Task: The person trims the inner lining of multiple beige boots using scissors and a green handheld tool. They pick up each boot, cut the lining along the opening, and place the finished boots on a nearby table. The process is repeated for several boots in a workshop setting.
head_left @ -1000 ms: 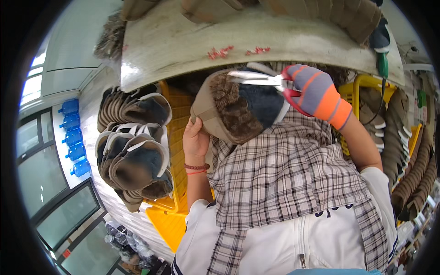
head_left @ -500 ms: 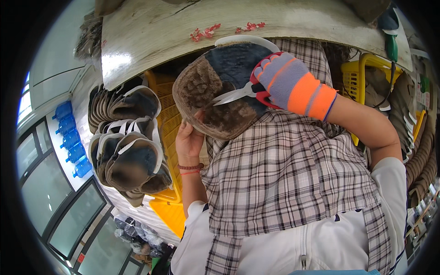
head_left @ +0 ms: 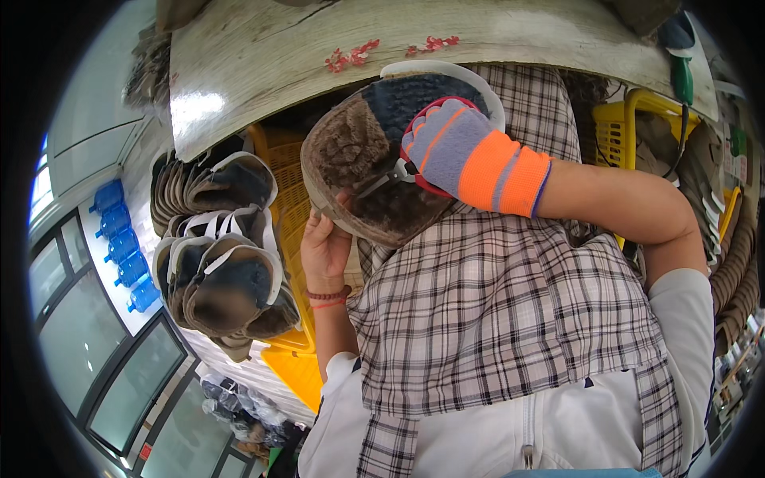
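Stack: at nine o'clock we see fuzzy brown slippers with pale rims, nested against a yellow crate; we judge these finished.
Left hand: bare, fingers curled on the slipper's lower edge.
Slipper: centre, held at our chest under the surface; plush lining, navy patch, white sole rim.
Right hand: gloved grey-orange, closed on scissors, blades against the lining; we judge trimming under way.

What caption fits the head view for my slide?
Bare left hand steadies a fuzzy brown slipper upper while the gloved right hand works scissors against it.
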Tool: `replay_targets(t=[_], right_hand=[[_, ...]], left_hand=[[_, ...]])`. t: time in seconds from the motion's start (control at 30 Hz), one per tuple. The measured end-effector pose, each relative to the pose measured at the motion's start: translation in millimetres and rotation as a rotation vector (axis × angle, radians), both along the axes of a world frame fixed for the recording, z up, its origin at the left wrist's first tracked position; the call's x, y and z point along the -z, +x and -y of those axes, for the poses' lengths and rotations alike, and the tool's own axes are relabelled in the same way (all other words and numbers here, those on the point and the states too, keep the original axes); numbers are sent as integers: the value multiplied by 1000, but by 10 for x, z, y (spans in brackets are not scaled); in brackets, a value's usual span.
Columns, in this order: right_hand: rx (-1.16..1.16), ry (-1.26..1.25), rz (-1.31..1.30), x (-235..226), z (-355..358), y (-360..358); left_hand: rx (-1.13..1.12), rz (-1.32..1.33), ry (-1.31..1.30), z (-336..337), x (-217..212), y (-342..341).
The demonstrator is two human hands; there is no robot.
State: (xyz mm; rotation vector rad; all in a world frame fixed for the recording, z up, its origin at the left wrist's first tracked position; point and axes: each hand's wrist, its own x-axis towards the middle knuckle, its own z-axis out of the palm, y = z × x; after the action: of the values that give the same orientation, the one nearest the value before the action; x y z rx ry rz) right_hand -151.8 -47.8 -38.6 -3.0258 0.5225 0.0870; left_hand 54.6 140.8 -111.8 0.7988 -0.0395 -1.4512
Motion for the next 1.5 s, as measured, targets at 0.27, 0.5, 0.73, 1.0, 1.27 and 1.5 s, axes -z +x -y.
replay_targets(t=[0.27,0.5,0.73,1.0,1.27,1.5], right_hand=[[-44,-38,14,-24,-6,-8],[76,114,38,-196,112,-137],[-17,38,-85,-86,80,67],[-79,-147,-22,-104,11,63],[138,144,92,-201,216,-104],[129,134,-56,-292,230,-548]], left_hand=[[9,38,-2,3,13,17],[19,34,5,49,-15,7],[3,51,31,-3,-39,-2],[6,47,49,19,-68,-11],[12,53,32,19,-64,-4],[-6,48,19,20,-46,-24]])
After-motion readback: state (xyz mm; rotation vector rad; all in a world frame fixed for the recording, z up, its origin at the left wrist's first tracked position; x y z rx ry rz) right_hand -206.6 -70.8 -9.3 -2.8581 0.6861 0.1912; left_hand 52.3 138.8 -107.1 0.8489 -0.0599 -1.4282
